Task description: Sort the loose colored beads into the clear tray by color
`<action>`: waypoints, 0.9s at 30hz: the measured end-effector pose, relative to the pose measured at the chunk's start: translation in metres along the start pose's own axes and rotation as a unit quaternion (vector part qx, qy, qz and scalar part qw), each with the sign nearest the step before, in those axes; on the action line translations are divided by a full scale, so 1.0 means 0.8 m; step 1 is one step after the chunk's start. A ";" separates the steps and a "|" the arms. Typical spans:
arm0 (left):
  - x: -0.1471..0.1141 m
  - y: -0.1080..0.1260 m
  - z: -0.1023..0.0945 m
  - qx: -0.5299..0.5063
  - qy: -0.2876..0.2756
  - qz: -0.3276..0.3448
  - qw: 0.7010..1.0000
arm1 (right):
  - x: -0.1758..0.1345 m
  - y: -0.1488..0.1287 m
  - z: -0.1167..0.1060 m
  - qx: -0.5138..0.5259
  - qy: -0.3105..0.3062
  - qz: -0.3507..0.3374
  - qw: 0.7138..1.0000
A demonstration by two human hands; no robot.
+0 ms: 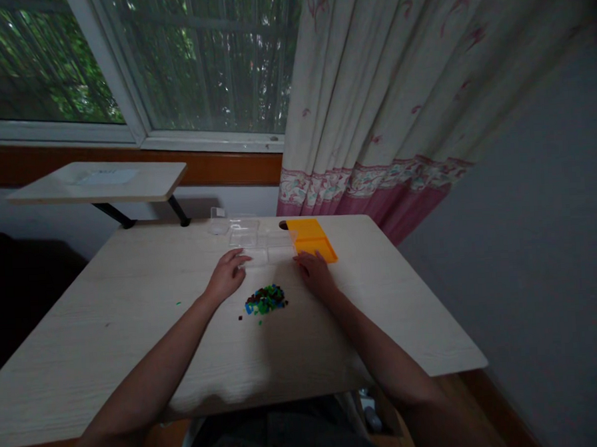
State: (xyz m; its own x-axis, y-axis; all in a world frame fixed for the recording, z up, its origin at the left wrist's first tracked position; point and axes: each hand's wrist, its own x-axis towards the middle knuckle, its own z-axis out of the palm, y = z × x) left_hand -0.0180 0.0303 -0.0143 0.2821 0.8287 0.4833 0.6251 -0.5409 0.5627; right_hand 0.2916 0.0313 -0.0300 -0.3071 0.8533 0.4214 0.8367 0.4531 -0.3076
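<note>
A clear plastic box (267,254) with compartments lies on the table between my two hands. My left hand (226,277) has its fingers bent around the near left corner of the box. On the opposite side, my right hand (316,273) grips the near right edge, its fingers also close to an orange plastic tray (306,230). Just in front of the box, between my forearms, is a pile of small pieces (266,299) in green, blue and dark brown. A few stray pieces lie around the pile. The fingertips show poorly in the dim light.
Another clear plastic container (219,222) stands at the back edge of the pale wooden table (133,312). A raised shelf (101,182) on black supports is at the back left. One small green piece (178,303) lies apart on the left. A curtain (353,114) hangs behind.
</note>
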 end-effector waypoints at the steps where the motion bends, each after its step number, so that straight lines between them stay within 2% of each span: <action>1: 0.000 0.003 -0.003 0.007 0.012 -0.006 1.000 | 0.000 0.000 -0.001 -0.002 -0.001 0.000 1.000; 4: 0.001 0.003 -0.015 0.035 0.075 -0.034 0.996 | 0.000 -0.002 -0.001 -0.003 0.002 -0.001 1.000; 7: 0.007 -0.009 -0.024 0.063 0.136 -0.068 0.986 | 0.000 -0.003 -0.002 0.005 0.006 0.000 1.000; 9: 0.013 -0.022 -0.024 0.073 0.128 -0.065 0.987 | 0.001 -0.003 -0.003 0.009 0.004 0.000 1.000; 13: 0.021 -0.046 -0.017 0.086 0.046 -0.021 0.995 | 0.001 -0.002 -0.004 0.010 -0.003 0.001 1.000; 15: 0.021 -0.050 -0.014 0.116 0.032 -0.022 0.992 | 0.001 -0.002 -0.004 0.010 -0.003 0.001 1.000; 21: 0.016 -0.046 -0.021 0.213 0.047 -0.058 0.974 | 0.001 -0.004 -0.006 0.017 0.002 0.006 1.000; 27: 0.015 -0.044 -0.032 0.244 0.084 -0.079 0.963 | 0.002 -0.005 -0.007 0.017 -0.001 0.005 1.000</action>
State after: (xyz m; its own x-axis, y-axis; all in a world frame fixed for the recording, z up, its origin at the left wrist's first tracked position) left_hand -0.0553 0.0558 -0.0107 0.0597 0.8383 0.5420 0.9297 -0.2444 0.2756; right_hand 0.2904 0.0293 -0.0238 -0.2999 0.8581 0.4167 0.8240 0.4531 -0.3402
